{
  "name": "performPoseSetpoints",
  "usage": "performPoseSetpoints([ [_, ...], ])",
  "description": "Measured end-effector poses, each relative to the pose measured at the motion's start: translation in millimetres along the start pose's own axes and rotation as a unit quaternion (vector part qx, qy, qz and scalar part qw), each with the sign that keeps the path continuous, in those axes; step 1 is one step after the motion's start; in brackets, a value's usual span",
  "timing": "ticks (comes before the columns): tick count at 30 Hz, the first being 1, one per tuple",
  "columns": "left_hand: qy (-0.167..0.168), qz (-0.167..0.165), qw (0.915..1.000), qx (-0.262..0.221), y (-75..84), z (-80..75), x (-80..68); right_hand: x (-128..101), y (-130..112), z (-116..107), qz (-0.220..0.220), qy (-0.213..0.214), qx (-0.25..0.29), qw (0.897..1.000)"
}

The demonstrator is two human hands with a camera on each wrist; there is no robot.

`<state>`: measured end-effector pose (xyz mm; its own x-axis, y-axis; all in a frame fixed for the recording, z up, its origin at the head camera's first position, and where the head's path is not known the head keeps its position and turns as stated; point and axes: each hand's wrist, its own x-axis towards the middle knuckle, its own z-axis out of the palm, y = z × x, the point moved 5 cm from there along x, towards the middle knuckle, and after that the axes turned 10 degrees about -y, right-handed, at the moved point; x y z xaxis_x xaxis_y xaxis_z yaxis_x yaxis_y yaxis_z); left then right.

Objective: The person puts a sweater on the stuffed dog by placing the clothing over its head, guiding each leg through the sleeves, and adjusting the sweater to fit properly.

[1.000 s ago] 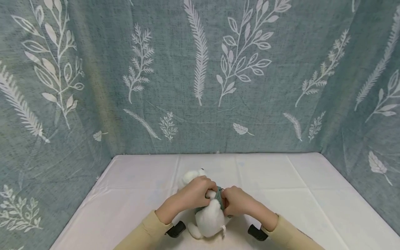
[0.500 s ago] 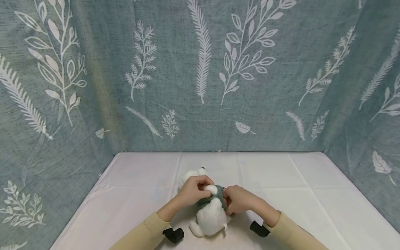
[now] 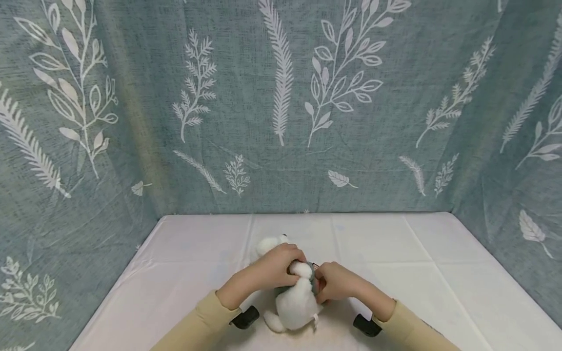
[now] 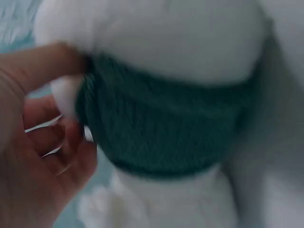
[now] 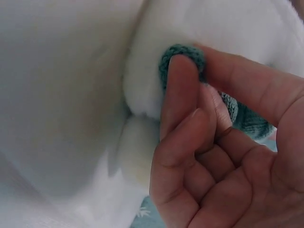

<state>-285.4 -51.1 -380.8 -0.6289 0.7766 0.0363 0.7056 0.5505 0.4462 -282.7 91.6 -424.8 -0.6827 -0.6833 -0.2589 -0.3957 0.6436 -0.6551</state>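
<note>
Two hands point(image 3: 303, 278) pinching green knit point(image 4: 161, 128) mid-table, open cloth point(image 3: 395, 248) all round

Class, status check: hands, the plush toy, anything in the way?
Left hand grips plush toy and its green knit. Right hand pinches the knit's edge. Toy lies on white table. Nothing blocking.

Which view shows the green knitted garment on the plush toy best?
The left wrist view: the green knitted garment fills the frame as a wide band round the white plush toy, though blurred. The right wrist view shows only an edge pinched by the right hand. In the head view both hands hide nearly all of it.
</note>
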Motion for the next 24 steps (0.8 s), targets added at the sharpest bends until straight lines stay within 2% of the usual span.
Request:
performPoseSetpoints([
  [1, -0.003, 0.009, 0.9985, 0.055, 7.0, -1.5, 1.0, -0.3, 1.0, 0.1, -0.001, -0.001, 0.008, 1.000],
  [3, -0.003, 0.019, 0.9923, 0.122, 15.4, -2.0, 3.4, -0.5, 2.5, -0.1, -0.003, -0.001, 0.022, 1.000],
  [5, 0.002, 0.012, 0.9924, 0.122, 14.8, -1.1, 5.5, -0.2, 3.5, -0.5, -0.006, -0.002, 0.034, 0.999],
  [7, 0.008, -0.005, 0.9979, 0.065, 6.2, 1.3, 6.6, 0.1, 4.0, -0.7, -0.009, -0.005, 0.045, 0.999],
  [9, 0.020, -0.020, 0.9994, -0.018, -6.9, 4.9, 6.1, 0.7, 4.9, -0.3, -0.011, -0.011, 0.057, 0.998],
  [11, 0.034, -0.027, 0.9947, -0.093, -20.1, 9.1, 4.0, 0.7, 6.3, 0.2, -0.011, -0.016, 0.066, 0.998],
  [13, 0.045, -0.025, 0.9876, -0.148, -28.4, 12.0, 1.1, 0.7, 8.6, 0.5, -0.009, -0.018, 0.070, 0.997],
  [15, 0.054, -0.019, 0.9814, -0.183, -33.9, 13.7, -0.7, 0.9, 10.7, 0.5, -0.008, -0.019, 0.076, 0.997],
  [20, 0.058, -0.017, 0.9708, -0.232, -39.0, 15.6, -2.9, 0.8, 13.2, 0.9, -0.007, -0.020, 0.088, 0.996],
  [24, 0.057, -0.021, 0.9549, -0.291, -42.9, 17.7, -4.6, -0.3, 12.6, 1.1, -0.004, -0.019, 0.092, 0.996],
])
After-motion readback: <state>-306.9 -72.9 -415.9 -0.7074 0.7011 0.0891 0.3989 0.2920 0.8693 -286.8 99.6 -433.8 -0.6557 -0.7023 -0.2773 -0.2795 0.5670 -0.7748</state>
